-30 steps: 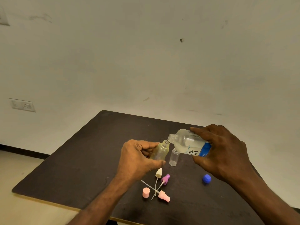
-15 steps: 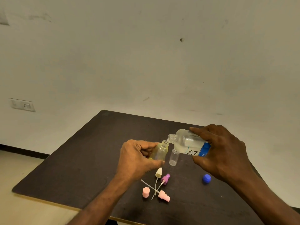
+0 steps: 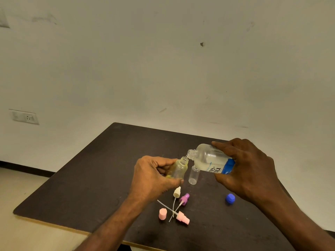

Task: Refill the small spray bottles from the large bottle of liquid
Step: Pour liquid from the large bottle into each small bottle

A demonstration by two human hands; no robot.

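Gripping the large bottle (image 3: 211, 161) in my right hand (image 3: 248, 171), I tip its open neck against the mouth of the small yellowish spray bottle (image 3: 178, 169) clasped in my left hand (image 3: 152, 175), above the desk's (image 3: 87, 178) middle. Just beside them stands an empty clear spray bottle (image 3: 193, 175). Three spray pumps (image 3: 183, 217), a pink cap (image 3: 162, 213) and a blue cap (image 3: 230, 198) lie toward the near edge.
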